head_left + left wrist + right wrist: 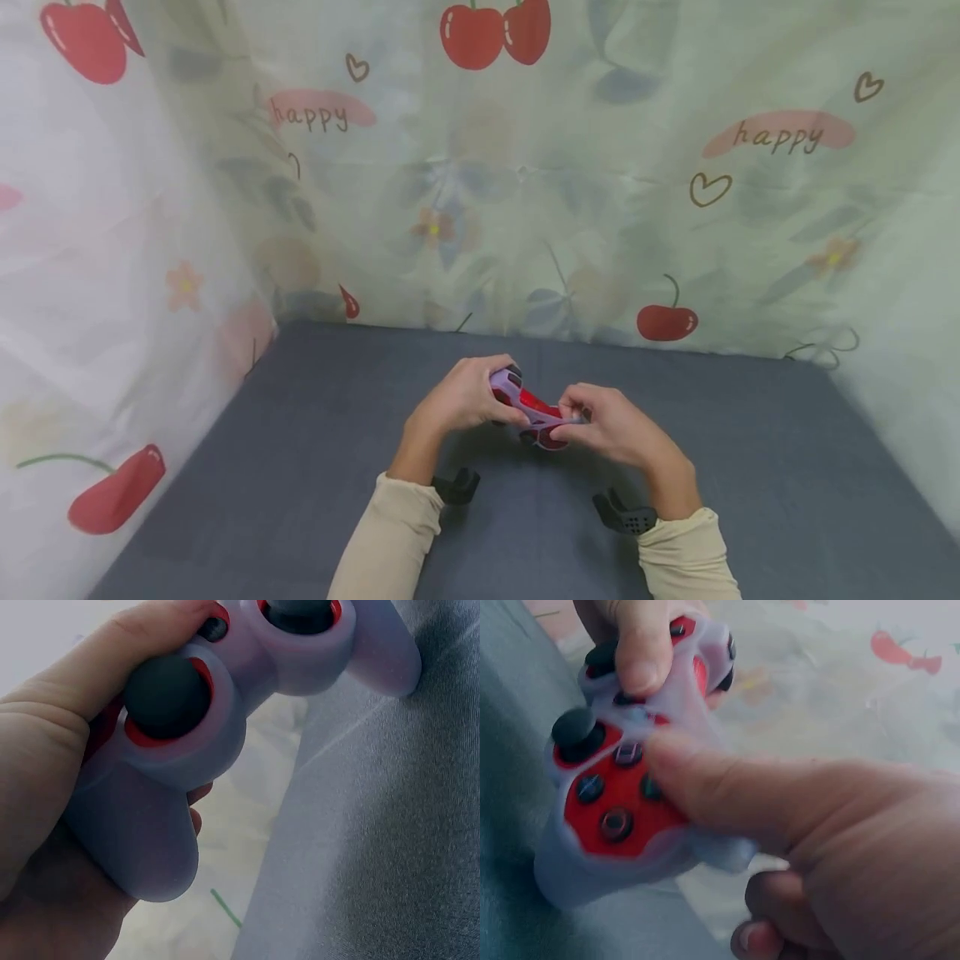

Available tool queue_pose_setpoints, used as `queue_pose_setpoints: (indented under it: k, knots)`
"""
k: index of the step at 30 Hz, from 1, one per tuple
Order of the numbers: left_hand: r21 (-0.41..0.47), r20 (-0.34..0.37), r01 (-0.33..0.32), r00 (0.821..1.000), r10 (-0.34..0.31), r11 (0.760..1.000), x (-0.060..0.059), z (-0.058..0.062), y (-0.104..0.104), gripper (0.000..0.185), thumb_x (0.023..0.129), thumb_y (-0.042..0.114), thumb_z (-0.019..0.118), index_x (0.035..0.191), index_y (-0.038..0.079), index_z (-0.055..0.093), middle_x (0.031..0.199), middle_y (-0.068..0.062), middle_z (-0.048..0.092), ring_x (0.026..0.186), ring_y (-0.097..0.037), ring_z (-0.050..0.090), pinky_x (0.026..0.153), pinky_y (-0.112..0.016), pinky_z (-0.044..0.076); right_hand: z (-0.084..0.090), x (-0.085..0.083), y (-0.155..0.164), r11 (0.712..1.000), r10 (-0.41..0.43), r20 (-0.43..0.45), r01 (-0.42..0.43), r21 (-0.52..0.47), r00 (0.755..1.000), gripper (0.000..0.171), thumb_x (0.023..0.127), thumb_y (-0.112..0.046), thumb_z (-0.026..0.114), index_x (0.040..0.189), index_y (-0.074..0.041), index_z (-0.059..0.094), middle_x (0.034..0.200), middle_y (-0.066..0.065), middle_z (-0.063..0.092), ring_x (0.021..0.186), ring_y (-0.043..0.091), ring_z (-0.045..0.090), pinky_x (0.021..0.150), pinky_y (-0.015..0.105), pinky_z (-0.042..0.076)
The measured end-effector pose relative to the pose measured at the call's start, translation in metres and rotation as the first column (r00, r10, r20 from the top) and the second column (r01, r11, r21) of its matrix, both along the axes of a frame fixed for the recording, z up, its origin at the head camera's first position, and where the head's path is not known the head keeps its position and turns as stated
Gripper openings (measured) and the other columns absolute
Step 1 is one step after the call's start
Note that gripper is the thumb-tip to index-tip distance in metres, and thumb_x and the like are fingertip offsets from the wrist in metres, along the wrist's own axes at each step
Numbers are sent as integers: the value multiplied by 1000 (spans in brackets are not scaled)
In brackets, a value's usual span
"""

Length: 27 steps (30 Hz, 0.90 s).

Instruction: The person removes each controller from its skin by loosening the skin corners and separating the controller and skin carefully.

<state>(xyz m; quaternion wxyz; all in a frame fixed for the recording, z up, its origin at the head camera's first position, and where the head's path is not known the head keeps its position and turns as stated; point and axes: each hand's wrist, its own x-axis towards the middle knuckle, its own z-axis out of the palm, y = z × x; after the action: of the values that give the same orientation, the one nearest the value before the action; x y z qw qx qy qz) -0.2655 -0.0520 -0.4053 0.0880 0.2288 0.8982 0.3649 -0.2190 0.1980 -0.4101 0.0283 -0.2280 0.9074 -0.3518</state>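
A red game controller [537, 404] in a pale purple, translucent silicone cover [592, 874] is held above the table, tilted. My left hand [468, 398] grips one end of it, with the thumb over the small middle buttons [215, 628] in the left wrist view. At the other end, my right hand [615, 427] pinches the cover's edge between thumb and curled fingers. In the right wrist view, the right thumb [720, 784] lies beside the face buttons [615, 825]. Dark thumbsticks [166, 697] poke out through holes in the cover. The controller's underside is hidden.
A dark grey cloth [315, 467] covers the table under both hands. Pale curtains with cherry prints [570, 233] stand along the back and sides. Each wrist wears a black camera mount [626, 512], below the hands in the head view.
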Motion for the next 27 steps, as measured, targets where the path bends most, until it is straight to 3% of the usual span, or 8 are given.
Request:
queue_pose_setpoints:
  k: [5, 10, 18, 27]
  knots:
    - [27, 51, -5, 999, 4, 1000, -2, -6, -5, 51, 73, 45, 91, 112, 28, 63, 97, 5, 68, 83, -17, 63, 68, -32, 54, -11, -3, 3, 997, -4, 2, 4, -74, 1000, 25, 84, -26, 84, 86, -20, 60, 79, -3, 57, 67, 13, 52, 59, 24, 47]
    - [63, 56, 2, 998, -6, 998, -4, -6, -6, 52, 73, 44, 91, 113, 26, 63, 96, 5, 69, 83, -17, 64, 69, -34, 55, -21, -9, 11, 985, -15, 31, 20, -169, 999, 23, 86, -24, 83, 85, -17, 61, 77, 0, 58, 63, 13, 51, 57, 25, 46]
    - [63, 65, -10, 998, 6, 998, -7, -6, -12, 55, 73, 44, 91, 117, 24, 64, 99, 5, 69, 85, -17, 65, 70, -33, 55, -34, -17, 15, 971, -16, 105, 40, -236, 994, 26, 87, -24, 82, 85, -12, 60, 80, 4, 58, 59, 10, 50, 55, 25, 41]
    - [79, 99, -15, 995, 7, 997, -9, -8, -15, 55, 74, 48, 90, 116, 25, 62, 97, 3, 69, 85, -17, 64, 71, -33, 55, -44, -20, 15, 952, -21, 180, 75, -295, 983, 26, 87, -21, 82, 87, -7, 59, 89, 8, 63, 63, 29, 63, 58, 26, 44]
